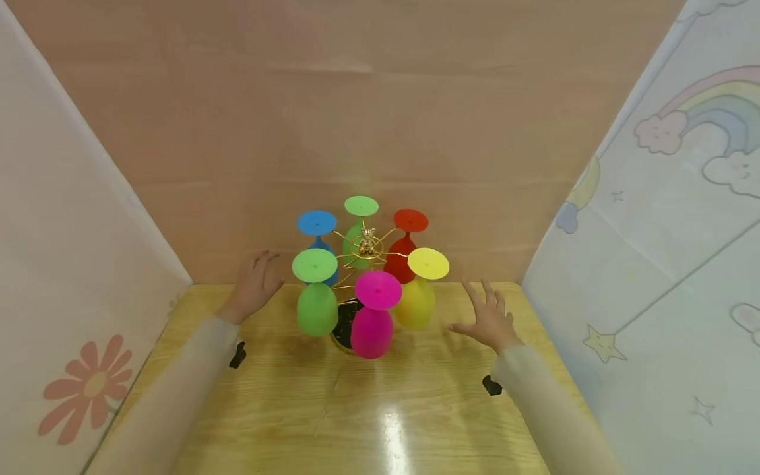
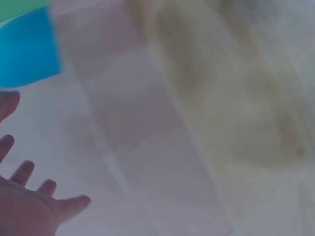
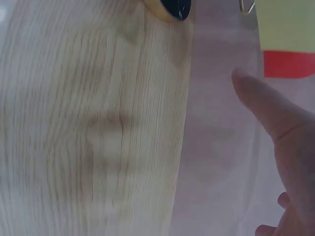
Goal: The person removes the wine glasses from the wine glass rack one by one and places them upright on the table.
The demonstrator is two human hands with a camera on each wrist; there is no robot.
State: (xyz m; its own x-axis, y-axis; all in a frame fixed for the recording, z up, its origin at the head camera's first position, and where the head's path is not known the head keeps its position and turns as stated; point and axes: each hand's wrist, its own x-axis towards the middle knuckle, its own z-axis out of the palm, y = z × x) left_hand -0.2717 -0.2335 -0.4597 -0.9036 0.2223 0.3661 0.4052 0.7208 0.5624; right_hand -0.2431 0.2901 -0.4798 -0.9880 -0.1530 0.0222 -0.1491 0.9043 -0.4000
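A gold wire cup rack (image 1: 366, 247) with a small bear figure on top stands on a round black base (image 1: 344, 323). Several plastic goblets hang upside down from its arms: a blue goblet (image 1: 317, 224), a green goblet (image 1: 317, 310) at front left, another green goblet (image 1: 361, 206) at the back, a red goblet (image 1: 400, 257), a yellow goblet (image 1: 415, 305) and a magenta goblet (image 1: 372, 333). My left hand (image 1: 252, 287) is held left of the rack, fingers spread, touching nothing. On the other side, my right hand (image 1: 488, 318) is apart from the yellow goblet, its fingers spread and holding nothing.
The rack stands toward the back of a wooden table (image 1: 285, 409). Behind it rises a plain tan backdrop (image 1: 380, 119). White printed panels flank the table, a left panel (image 1: 71, 218) with a flower and a right panel (image 1: 671, 264) with a rainbow.
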